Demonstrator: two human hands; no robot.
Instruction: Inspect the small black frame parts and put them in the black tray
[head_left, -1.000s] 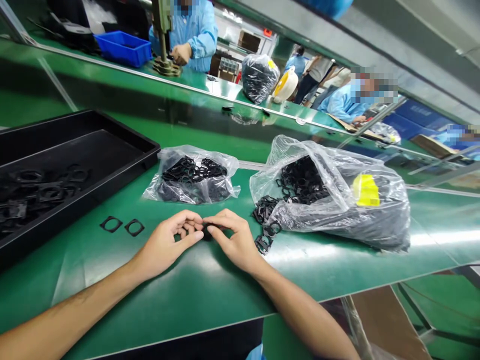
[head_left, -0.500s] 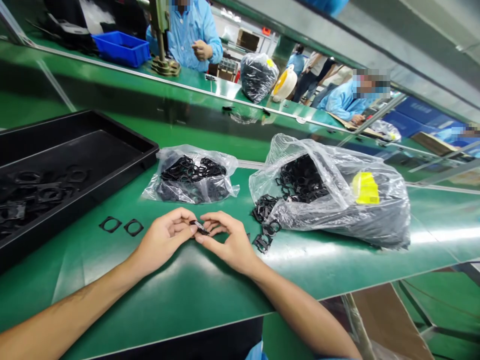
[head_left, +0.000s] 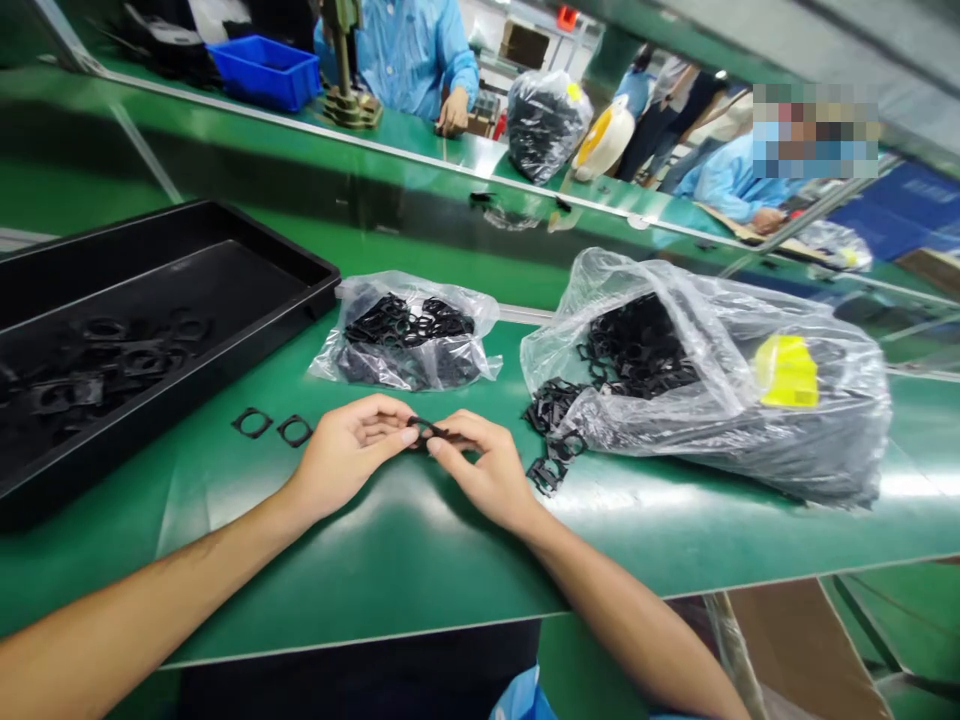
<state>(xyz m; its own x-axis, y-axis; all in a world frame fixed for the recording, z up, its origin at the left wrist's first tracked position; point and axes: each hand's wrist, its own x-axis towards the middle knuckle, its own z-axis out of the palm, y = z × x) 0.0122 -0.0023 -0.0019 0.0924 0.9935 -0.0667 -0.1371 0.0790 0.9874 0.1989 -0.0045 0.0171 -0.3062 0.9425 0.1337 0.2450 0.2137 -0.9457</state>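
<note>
My left hand [head_left: 352,455] and my right hand [head_left: 486,468] meet over the green table [head_left: 420,560], fingertips pinched together on a small black plastic frame part [head_left: 424,431]. Two more black square frames [head_left: 271,427] lie flat on the table to the left of my left hand. A small clear bag of black parts [head_left: 409,335] lies just behind my hands. A large clear bag of black parts [head_left: 712,375] with a yellow label lies to the right, and several parts spill from its mouth [head_left: 551,445] near my right hand.
A black tray [head_left: 247,300] holding several black parts sits at the left. Beyond a green belt, people in blue coats work at another bench with a blue bin [head_left: 266,70], a press tool [head_left: 349,100] and a dark bag [head_left: 544,125].
My hands stay joined and keep working the small black part between the fingertips. The view has shifted, so everything sits slightly to the right and higher.
</note>
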